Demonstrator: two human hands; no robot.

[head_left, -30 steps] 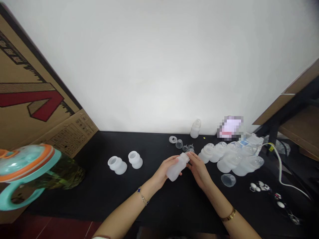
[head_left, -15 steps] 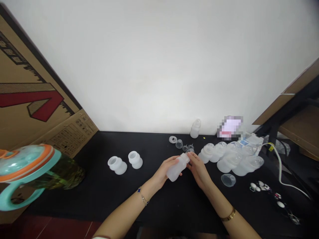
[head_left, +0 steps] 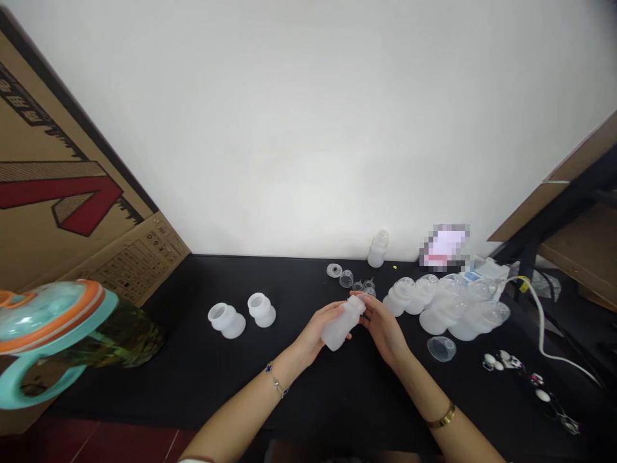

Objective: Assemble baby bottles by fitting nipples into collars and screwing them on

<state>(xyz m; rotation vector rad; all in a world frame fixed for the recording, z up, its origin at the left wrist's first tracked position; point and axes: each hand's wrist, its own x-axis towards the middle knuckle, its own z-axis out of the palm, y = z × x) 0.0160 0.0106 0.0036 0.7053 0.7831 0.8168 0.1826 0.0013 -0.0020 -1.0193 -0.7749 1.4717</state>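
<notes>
Frosted bottle (head_left: 343, 325) tilted, just above black table (head_left: 168, 373): left hand (head_left: 315, 334) fingers wrapped on its body, right hand (head_left: 383, 328) fingers pinching its neck. Right of bottle, cluster of bottles (head_left: 448, 302); left, two white collars (head_left: 241, 315); cardboard box (head_left: 72, 193) far left, white wall (head_left: 308, 128) behind

Frosted translucent plastic bottle (head_left: 343, 325), matt and smooth. The table top (head_left: 193, 360) is matt black. Brown cardboard box (head_left: 72, 193) at upper left, dull printed paper surface. Glossy teal-and-orange plastic lid (head_left: 48, 315).
</notes>
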